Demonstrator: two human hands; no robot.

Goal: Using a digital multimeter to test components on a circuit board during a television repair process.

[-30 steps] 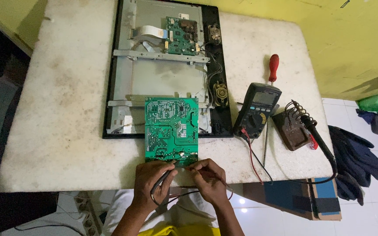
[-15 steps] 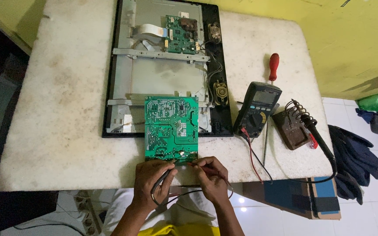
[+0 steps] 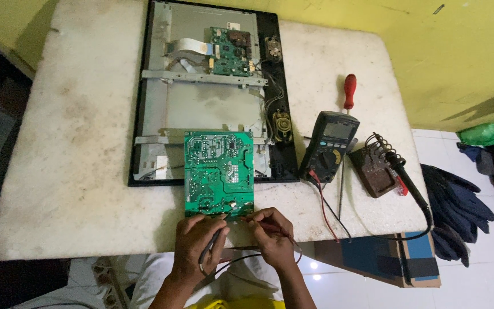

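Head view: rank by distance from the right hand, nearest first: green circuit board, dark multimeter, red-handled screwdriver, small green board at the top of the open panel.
From the right hand:
1. Green circuit board, just ahead at the near table edge.
2. Dark multimeter, to the right, mid-table.
3. Red-handled screwdriver, beyond the multimeter.
4. Small green board, at the far end of the open panel.

Circuit board left of multimeter; both on table

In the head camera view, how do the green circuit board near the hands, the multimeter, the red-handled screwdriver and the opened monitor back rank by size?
1. Opened monitor back, by far the largest.
2. Green circuit board.
3. Multimeter.
4. Red-handled screwdriver, the slimmest, though its shaft is partly hidden behind the multimeter.
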